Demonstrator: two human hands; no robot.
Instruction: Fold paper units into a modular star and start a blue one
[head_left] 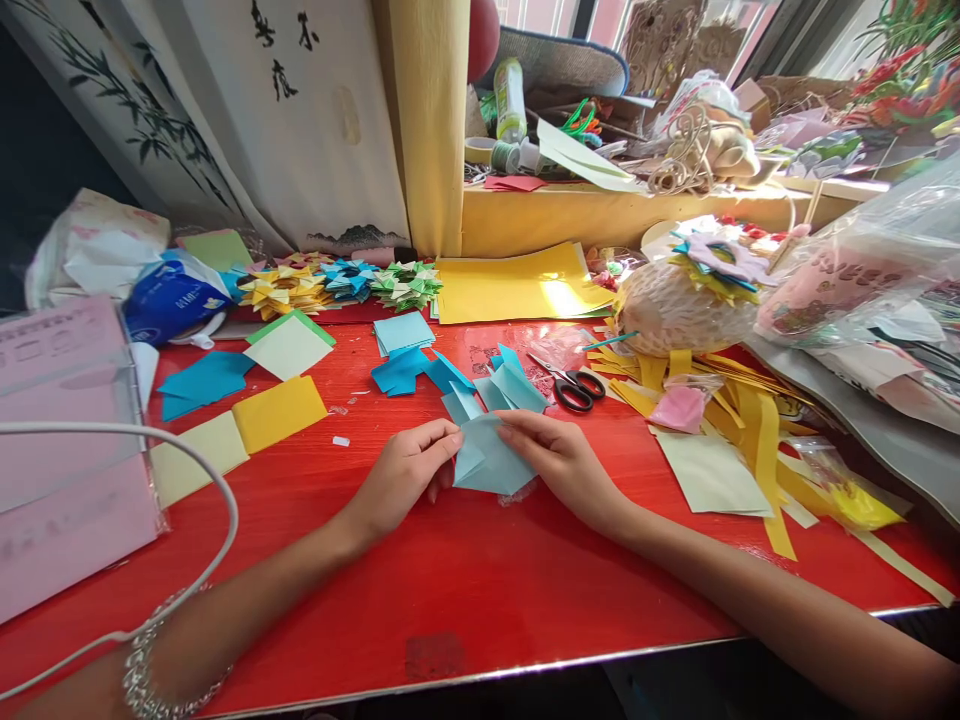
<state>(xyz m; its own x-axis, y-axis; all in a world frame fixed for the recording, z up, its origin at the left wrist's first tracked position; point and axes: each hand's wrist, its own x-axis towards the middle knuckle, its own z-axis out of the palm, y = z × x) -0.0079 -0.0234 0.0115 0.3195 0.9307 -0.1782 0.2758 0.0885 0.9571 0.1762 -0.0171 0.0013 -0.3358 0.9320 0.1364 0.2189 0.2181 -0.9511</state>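
Note:
A light blue sheet of folded paper [491, 460] is held between my two hands above the red table. My left hand [409, 465] pinches its left edge between thumb and fingers. On the other side my right hand [559, 455] grips the upper right edge. Just beyond the sheet lie folded light blue paper pieces [514, 385], partly hidden by it. Darker blue folded pieces [401, 372] rest to their left, in front of a stack of light blue squares [403, 333]. Black-handled scissors [577, 390] lie close past my right hand.
Green and white squares [291, 345], blue paper [206, 385] and yellow paper [279, 413] lie left. Folded paper stars [285, 288] and yellow sheets [517, 285] line the back. Yellow strips [765, 450] and pale green paper [709, 475] lie right. A white cable [229, 500] crosses my left forearm.

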